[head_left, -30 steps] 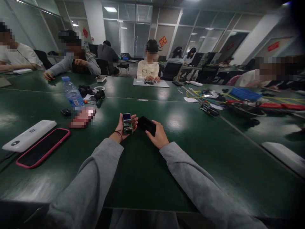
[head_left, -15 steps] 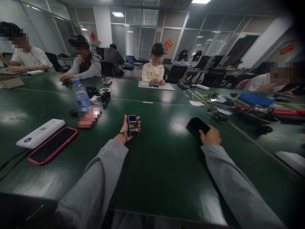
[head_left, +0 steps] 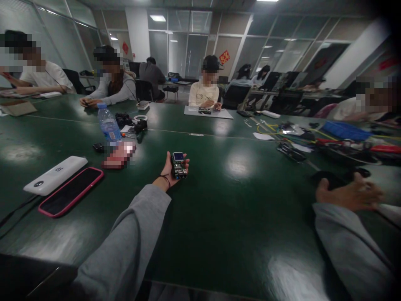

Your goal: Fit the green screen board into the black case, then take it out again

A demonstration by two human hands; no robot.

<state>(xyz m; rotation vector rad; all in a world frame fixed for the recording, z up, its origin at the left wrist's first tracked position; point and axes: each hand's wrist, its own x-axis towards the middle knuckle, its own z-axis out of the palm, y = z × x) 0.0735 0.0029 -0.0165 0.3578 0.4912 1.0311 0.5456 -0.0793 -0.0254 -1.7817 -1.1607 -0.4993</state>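
Green circuit board with a small blue screen at its far end [head_left: 178, 164] lies in the upturned left hand [head_left: 173, 169], fingers curled up around its edges so that it is cradled rather than pinched, just above the dark green glossy desk [head_left: 219, 217]. Well off to the right, the right hand [head_left: 349, 194] rests palm down with fingers spread over a flat black slab-shaped device [head_left: 327, 179] at the desk's right side; motion blur hides whether the hand grips the slab or merely covers it, so I cannot tell.

As a judgement, the step in hand looks like parting the two pieces: the board is kept up in one hand and the black slab is out to the side. Any next move with the board would call for a steady palm and a light touch on its edges, since its components sit exposed on top.

Of containers, the nearest is a clear plastic water bottle with a blue cap [head_left: 108, 124], upright beyond and left of the left hand; its fill level is unclear. A blue tray-like box [head_left: 344, 130] lies far beyond the right hand, among cables, its contents too small to make out. Left of the left hand lie a pink-cased phone [head_left: 70, 191] and, just beside it, a white power bank [head_left: 55, 175].
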